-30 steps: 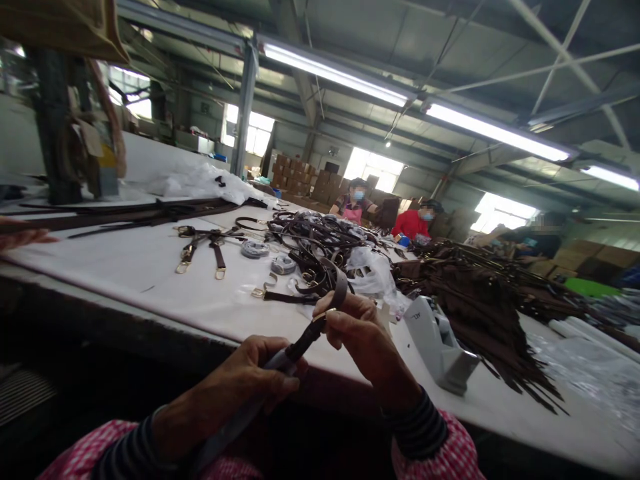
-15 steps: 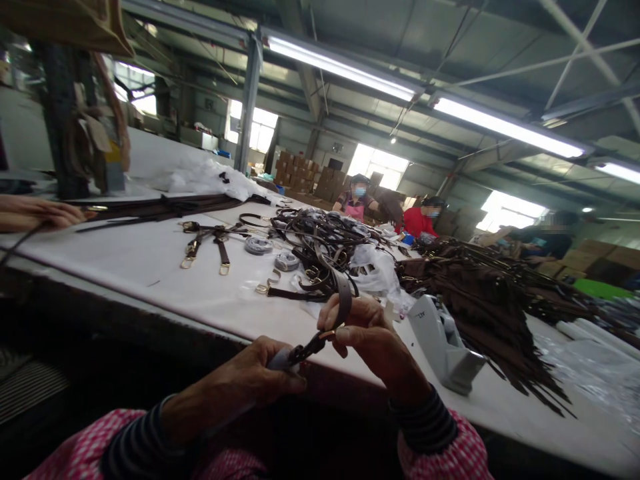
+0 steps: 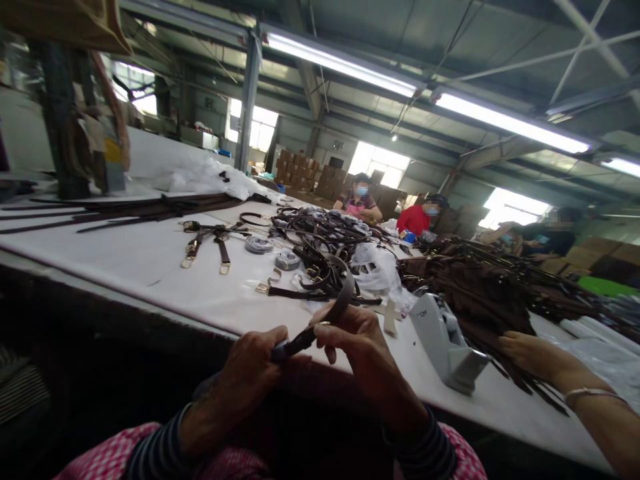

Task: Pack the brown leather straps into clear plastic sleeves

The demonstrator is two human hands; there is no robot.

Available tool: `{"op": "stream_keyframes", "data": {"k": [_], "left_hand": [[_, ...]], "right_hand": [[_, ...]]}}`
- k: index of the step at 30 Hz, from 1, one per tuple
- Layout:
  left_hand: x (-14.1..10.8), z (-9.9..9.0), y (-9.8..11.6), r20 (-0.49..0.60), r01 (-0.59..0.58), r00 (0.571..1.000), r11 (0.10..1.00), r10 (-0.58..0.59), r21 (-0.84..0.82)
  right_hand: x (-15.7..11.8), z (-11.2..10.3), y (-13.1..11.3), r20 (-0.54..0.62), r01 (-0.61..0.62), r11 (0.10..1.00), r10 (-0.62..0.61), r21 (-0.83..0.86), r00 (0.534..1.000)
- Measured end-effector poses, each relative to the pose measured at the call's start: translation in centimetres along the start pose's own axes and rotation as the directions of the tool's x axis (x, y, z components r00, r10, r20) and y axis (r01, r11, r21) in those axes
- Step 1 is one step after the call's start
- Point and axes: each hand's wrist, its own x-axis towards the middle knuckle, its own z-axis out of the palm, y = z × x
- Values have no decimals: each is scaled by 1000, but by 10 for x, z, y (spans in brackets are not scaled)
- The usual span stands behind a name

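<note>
A dark brown strap [image 3: 343, 298] with a gold-coloured metal fitting is held in front of me, over the table's near edge. My left hand [image 3: 257, 363] is closed round its lower end, where a greyish wrapping partly shows. My right hand [image 3: 355, 340] pinches the strap by the metal fitting, and the free part curves up and over its fingers. A pile of similar straps [image 3: 320, 233] lies just beyond, and a strap with a gold buckle [image 3: 290, 293] rests at its near side.
A grey-white tape dispenser [image 3: 445, 343] stands right of my hands. A co-worker's hand [image 3: 535, 357] with a bracelet reaches in from the right to brown strips [image 3: 475, 293]. Long dark straps [image 3: 125, 210] and clip-ended straps [image 3: 223, 253] lie left. Other people sit across the table.
My hands have drawn slightly closer together, with the strap still in them. The co-worker's hand at the left has gone from view, leaving straps there; a hand now reaches in at the right.
</note>
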Motion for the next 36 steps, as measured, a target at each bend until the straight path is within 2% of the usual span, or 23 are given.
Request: {"op": "stream_keyframes", "data": {"k": [2,4,6,9,12,17,21,23,27,29,33,36], "left_hand": [[0,0,4,46,-24,999,997,27,-66],[1,1,7,161,-30,985,978,64,-204],[2,3,10,272,6,958,946,87,-324],[4,6,14,351,57,933,926,84,-373],[8,7,18,354,61,932,925,83,-375],[12,8,15,378,64,921,923,91,-378],[12,10,13,405,129,913,911,45,-392],[10,11,15,376,113,925,907,52,-405],[9,15,19,232,19,969,907,88,-421],[11,19,18,198,0,976,906,93,-423],[14,19,15,282,85,958,881,57,-466],[14,8,11,398,97,907,850,139,-518]], "right_hand": [[-1,2,1,2,-7,1000,7,-16,1000],[-2,3,0,41,-43,999,44,-20,998],[-3,4,-2,108,-115,993,113,5,988],[-2,5,-3,186,-201,979,191,40,964],[1,3,1,169,-144,990,140,11,976],[9,-4,11,28,-56,998,56,-2,998],[12,-3,11,33,-21,1000,21,-16,999],[12,-1,10,14,-10,999,11,-38,1000],[11,9,11,-91,-7,999,2,-48,996],[11,13,13,-131,-14,999,10,-30,991],[9,14,14,-121,-51,998,46,-35,992],[7,7,15,-68,-26,998,23,-53,997]]}}
